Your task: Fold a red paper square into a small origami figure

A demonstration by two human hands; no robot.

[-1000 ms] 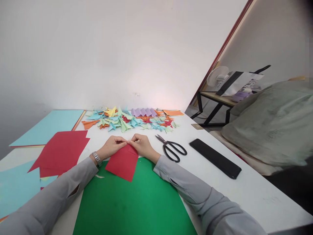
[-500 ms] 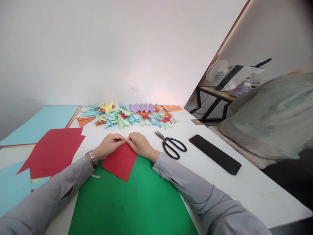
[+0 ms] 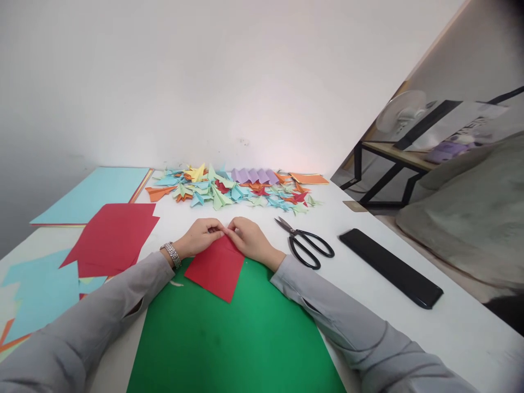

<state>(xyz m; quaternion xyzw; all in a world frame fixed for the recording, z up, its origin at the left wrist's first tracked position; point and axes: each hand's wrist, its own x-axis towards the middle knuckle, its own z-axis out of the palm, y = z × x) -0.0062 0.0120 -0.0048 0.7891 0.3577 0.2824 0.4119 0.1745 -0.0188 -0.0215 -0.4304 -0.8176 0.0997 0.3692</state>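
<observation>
A small red sheet of paper [image 3: 216, 270] lies turned cornerwise over the top of a green mat [image 3: 237, 338]. My left hand [image 3: 202, 236], with a metal watch at the wrist, pinches its far corner between thumb and fingers. Right beside it, my right hand [image 3: 250, 239] pinches the same corner, and the two thumbs nearly meet. The fingertips cover the corner itself, so any fold there is hidden. To the right of my right hand lie black-handled scissors [image 3: 305, 243], blades pointing away to the left.
Folded paper shapes [image 3: 221, 191] in many colours are heaped along the wall. Larger red sheets [image 3: 112, 237] and light-blue sheets [image 3: 47, 295] lie at the left, near a blue stack [image 3: 96, 191]. A black case [image 3: 391, 267] rests on the right of the white table [image 3: 462, 327].
The view has swung left, so everything sits further right in the picture. Both hands keep their pinch on the red sheet's far corner, with hardly any change in pose.
</observation>
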